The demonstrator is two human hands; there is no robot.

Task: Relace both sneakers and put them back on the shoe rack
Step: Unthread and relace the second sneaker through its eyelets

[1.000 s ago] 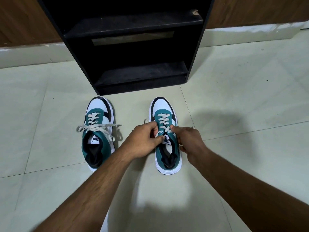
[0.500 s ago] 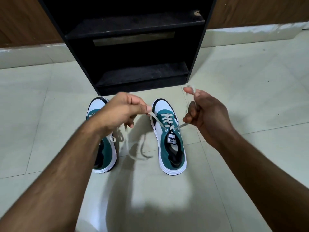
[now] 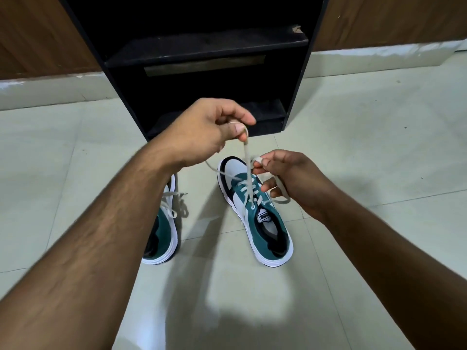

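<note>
Both hands work over one sneaker on the tiled floor. Left hand (image 3: 202, 130) is raised, thumb and forefinger pinched on one end of the lace (image 3: 246, 168), drawing it up taut from the top eyelet. Right hand (image 3: 285, 180), lower and just to the right of that strand, is closed on the other end, which loops over its fingers and trails down toward the shoe's outer side. The hands are apart, each clamped on its own lace end. The sneaker being worked (image 3: 255, 213), teal and white, lies directly below and between the hands; its lace crosses through the eyelets up to the tongue, so lacing looks complete, but no knot is tied yet. The second sneaker (image 3: 164, 236) sits under the left forearm, partly hidden; its lace shows loops that look like a bow, though I cannot confirm it is finished. The black shoe rack (image 3: 207, 54) stands beyond the left hand, and the shelves in view hold nothing. Judgement: knot on this shoe outstanding, then both shoes go to the rack.
</note>
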